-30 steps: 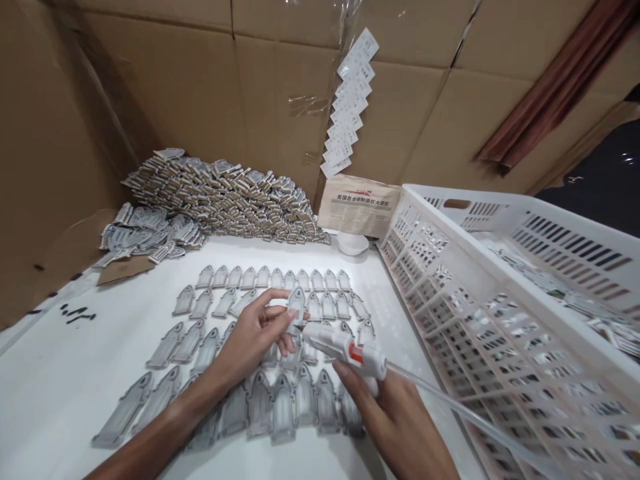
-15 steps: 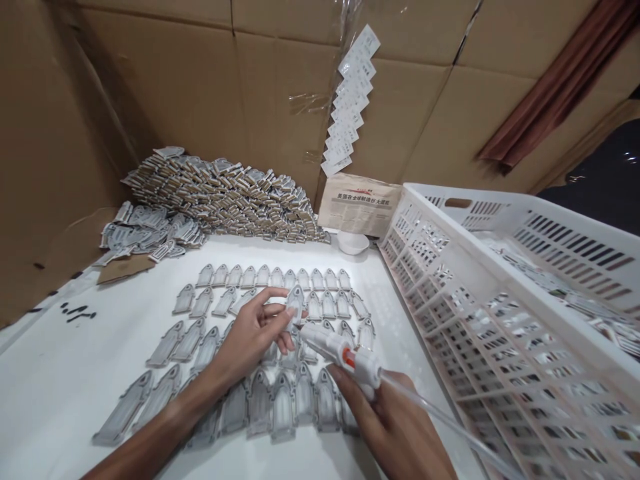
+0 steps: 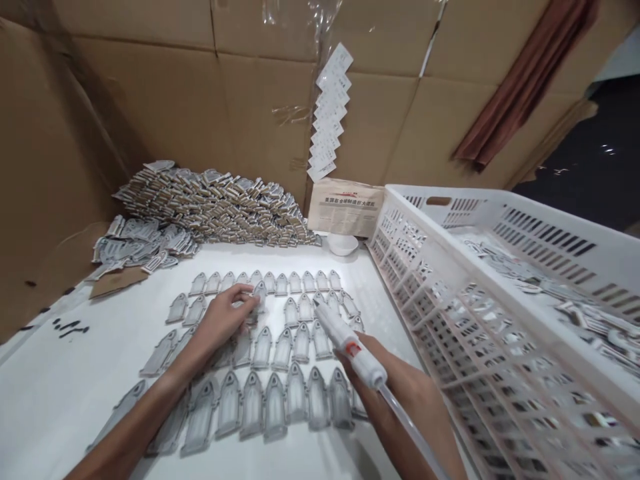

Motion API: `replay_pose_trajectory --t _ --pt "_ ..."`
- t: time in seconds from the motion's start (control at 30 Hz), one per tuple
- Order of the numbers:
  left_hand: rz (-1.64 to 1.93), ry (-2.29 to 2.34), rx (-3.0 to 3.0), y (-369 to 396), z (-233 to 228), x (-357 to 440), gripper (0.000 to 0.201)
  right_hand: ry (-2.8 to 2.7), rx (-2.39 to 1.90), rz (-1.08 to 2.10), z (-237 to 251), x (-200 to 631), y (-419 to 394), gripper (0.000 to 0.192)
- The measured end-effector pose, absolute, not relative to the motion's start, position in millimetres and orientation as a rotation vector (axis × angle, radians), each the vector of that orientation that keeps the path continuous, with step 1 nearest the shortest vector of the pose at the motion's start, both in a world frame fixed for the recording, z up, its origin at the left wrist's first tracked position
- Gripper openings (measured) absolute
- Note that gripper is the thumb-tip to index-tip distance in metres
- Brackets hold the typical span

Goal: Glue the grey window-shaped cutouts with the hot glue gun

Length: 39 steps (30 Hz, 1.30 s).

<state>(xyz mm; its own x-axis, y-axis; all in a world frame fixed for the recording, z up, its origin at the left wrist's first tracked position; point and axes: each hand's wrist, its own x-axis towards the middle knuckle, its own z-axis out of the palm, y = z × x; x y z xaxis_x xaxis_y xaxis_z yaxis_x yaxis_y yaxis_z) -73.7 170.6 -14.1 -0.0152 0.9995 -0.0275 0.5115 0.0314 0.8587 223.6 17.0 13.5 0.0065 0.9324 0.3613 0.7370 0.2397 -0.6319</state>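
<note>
My left hand [image 3: 231, 313] pinches a small grey boat-shaped piece [image 3: 260, 293] between thumb and fingers, over the second row from the back. My right hand [image 3: 395, 390] is wrapped round a white glue gun [image 3: 345, 340] with an orange-red patch on its body. A clear glue stick [image 3: 407, 420] trails from the gun's rear. The nozzle points up and left, apart from the held piece. Rows of similar pointed grey pieces [image 3: 275, 407] lie on the white table [image 3: 240, 460] around both hands; my left forearm hides some of them.
A large heap of stacked pieces [image 3: 215, 207] lines the cardboard wall [image 3: 260, 120] at the back left, beside a looser pile [image 3: 143, 240]. A white bowl [image 3: 343, 245] stands before a folded newspaper [image 3: 345, 208]. A white slatted crate [image 3: 420, 280] holding pieces flanks the right side.
My left hand has moved left and away from the nozzle with the piece. The glue gun has tilted more upright and is now apart from the piece. The camera view has shifted slightly.
</note>
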Motion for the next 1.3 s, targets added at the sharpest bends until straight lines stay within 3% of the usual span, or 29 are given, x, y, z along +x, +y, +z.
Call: replay_pose_trajectory --t 0.3,0.5,0.77,1.03,1.3 --pt "0.524 1.876 1.955 167 -6 -60 0.038 -1.732 -1.576 0.213 18 232 17 0.028" --pt "0.275 2.07 2.201 153 7 -49 0.043 -1.701 -1.63 0.259 22 235 14 0.027" --pt "0.069 1.869 2.568 146 -3 -11 0.046 -1.672 -1.622 0.297 27 236 15 0.029" --pt "0.162 1.916 2.449 154 -14 -4 0.044 -1.607 -1.668 0.445 32 240 17 0.042" --pt "0.4 1.865 2.195 162 -14 -7 0.043 -1.611 -1.693 0.461 25 242 21 0.029"
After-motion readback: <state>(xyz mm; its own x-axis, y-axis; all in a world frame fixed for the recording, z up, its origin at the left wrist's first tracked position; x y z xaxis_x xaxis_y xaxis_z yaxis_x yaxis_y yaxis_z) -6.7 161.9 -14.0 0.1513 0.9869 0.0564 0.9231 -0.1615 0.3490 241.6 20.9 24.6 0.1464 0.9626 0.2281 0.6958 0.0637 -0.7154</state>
